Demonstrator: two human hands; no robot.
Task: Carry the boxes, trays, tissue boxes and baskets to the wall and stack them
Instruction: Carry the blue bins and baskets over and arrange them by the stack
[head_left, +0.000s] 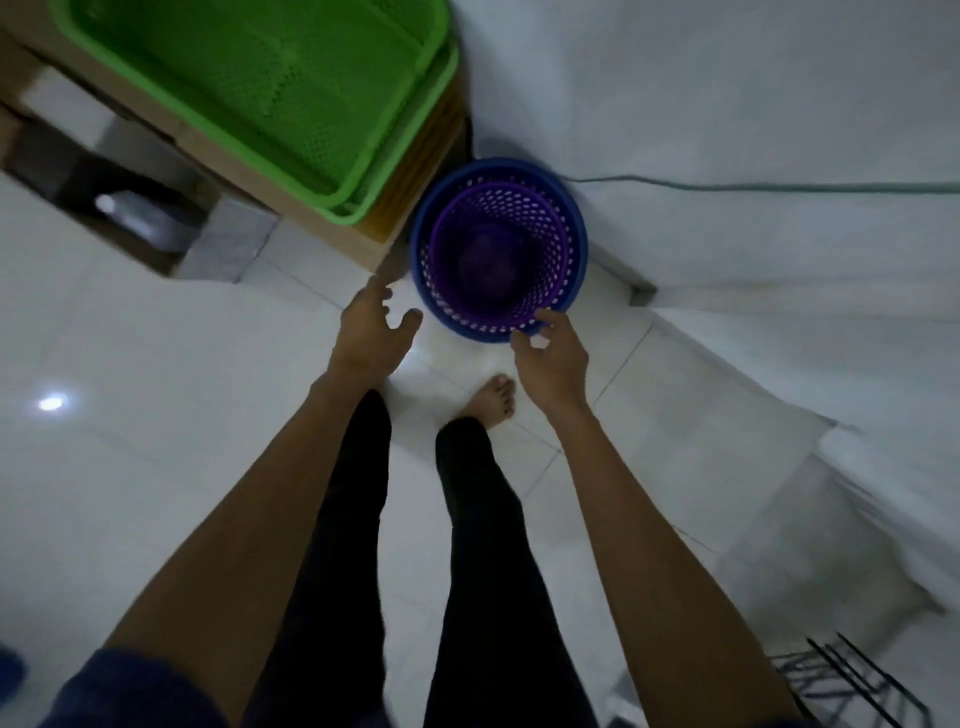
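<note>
A purple perforated basket sits nested inside a blue basket on the white floor, at the foot of the wall. My right hand is at the near rim of the pair, with its index finger over the purple rim and its thumb below the blue one. My left hand hovers just left of the baskets, fingers spread and holding nothing. Two green mesh trays lie stacked on a cardboard box to the left of the baskets, against the wall.
An open cardboard box stands on the floor at the left. A cable runs along the wall to the right. A black wire rack shows at the bottom right. My legs and a bare foot stand just behind the baskets.
</note>
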